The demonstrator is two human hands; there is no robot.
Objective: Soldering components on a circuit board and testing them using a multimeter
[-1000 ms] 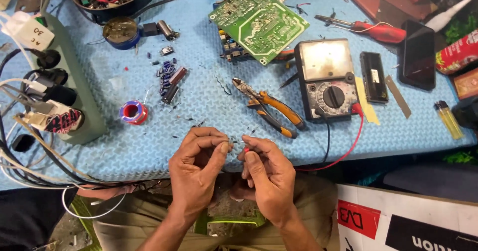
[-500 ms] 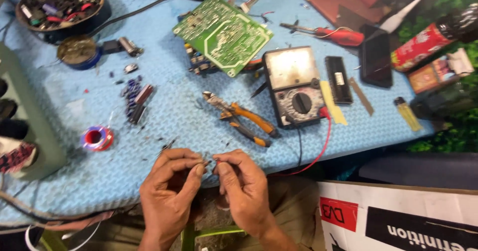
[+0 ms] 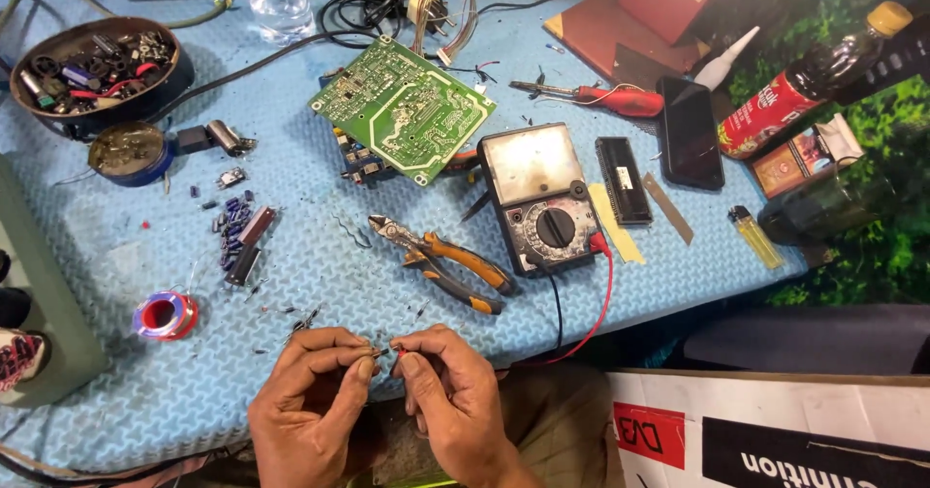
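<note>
Head view: my left hand (image 3: pixel 310 401) and right hand (image 3: pixel 450 396) pinch one tiny component (image 3: pixel 386 352) between fingertips, at the near edge of the blue table (image 3: pixel 291 285). White box, red-and-black label (image 3: pixel 775 435), lower right. Red-labelled bottle (image 3: pixel 814 81) far right.

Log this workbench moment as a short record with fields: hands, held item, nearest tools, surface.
left hand: pinches one end of the small component
right hand: pinches its other end
nearest tools: orange-handled pliers, analog multimeter
also there: green circuit board, solder spool
surface: blue textured mat
</note>
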